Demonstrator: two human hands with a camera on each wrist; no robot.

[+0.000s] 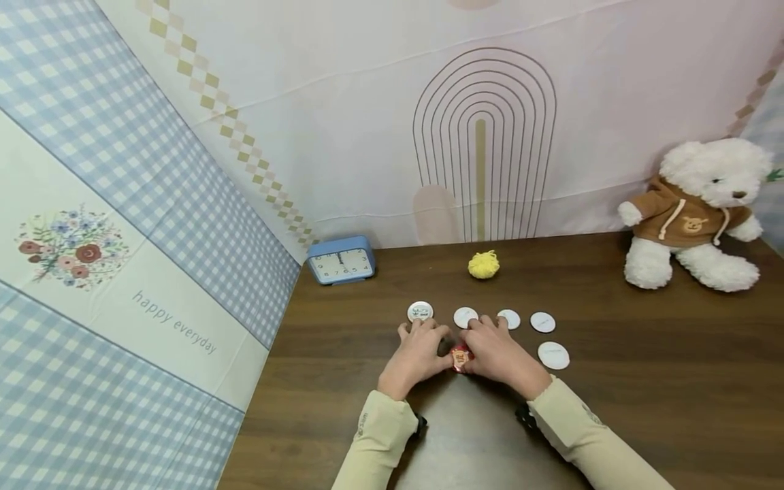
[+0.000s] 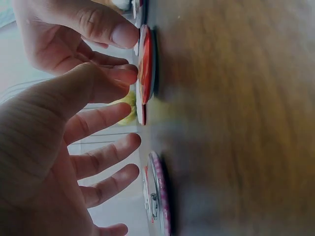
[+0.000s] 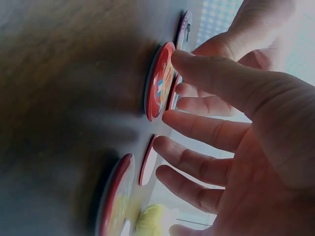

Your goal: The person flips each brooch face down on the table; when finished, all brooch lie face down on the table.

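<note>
Red badge (image 1: 461, 358) lies on the wooden table (image 1: 674, 401), printed face up, between the two hands. Left hand (image 1: 421, 350): fingers spread and loosely bent, thumb at the badge's left edge; no firm grip visible. Right hand (image 1: 499, 354): same attitude, thumb at the near right edge, other fingers fanned out and holding nothing. Can't tell how hard either thumb presses.

Beyond the hands, a rough row of four pale discs: pin-backed disc (image 1: 420, 310) with a purple patterned rim, just past the left fingertips; second disc (image 1: 464, 316) just past the right fingertips; third disc (image 1: 511, 317); fourth disc (image 1: 542, 322). Fifth disc (image 1: 554, 355) sits nearer the person, right of the right hand. Markings on most too small to read.

Further back: yellow yarn ball (image 1: 484, 265) mid-table, blue clock (image 1: 341, 261) at left, white teddy bear (image 1: 692, 214) in brown hoodie at right. Behind, pale wall cloth (image 1: 343, 136) with arch print; blue gingham cloth (image 1: 98, 88) at left.
</note>
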